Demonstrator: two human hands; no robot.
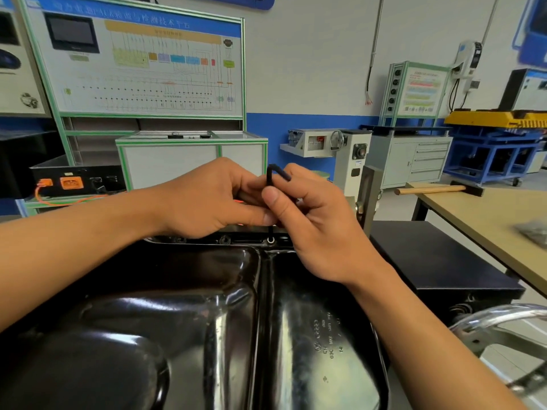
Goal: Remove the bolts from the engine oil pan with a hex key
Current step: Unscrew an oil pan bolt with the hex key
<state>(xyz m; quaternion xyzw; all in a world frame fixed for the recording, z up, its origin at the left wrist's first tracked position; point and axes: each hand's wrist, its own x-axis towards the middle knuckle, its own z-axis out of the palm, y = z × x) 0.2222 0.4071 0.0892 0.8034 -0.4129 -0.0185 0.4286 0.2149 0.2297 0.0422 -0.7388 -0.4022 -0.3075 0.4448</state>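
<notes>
Head view looks down on a black hex key [269, 176] held up above the far edge of the oil pan [236, 321]; the key is shaped like an L; its long part stands straight up and down, and its bottom tip sits in a bolt [270, 240] on the pan's far rim; its short part is at the top and points off to the right.

The left hand [207, 199] comes in from the left with its fingers curled, and its fingertips pinch the key near the top bend; the right hand [310, 226] comes in from the right with its fingers curled round the key, and its thumb presses on the long part; the two hands touch each other.

The oil pan is big, black and very shiny; a ridge runs down its middle, and small pale marks are printed on its right half; what is inside the pan cannot be seen; other bolts [225, 240] sit in the same far rim, to the left of the key.

A hammer [429, 189] with a wooden handle lies on a tan table [488, 220] off to the right.
</notes>
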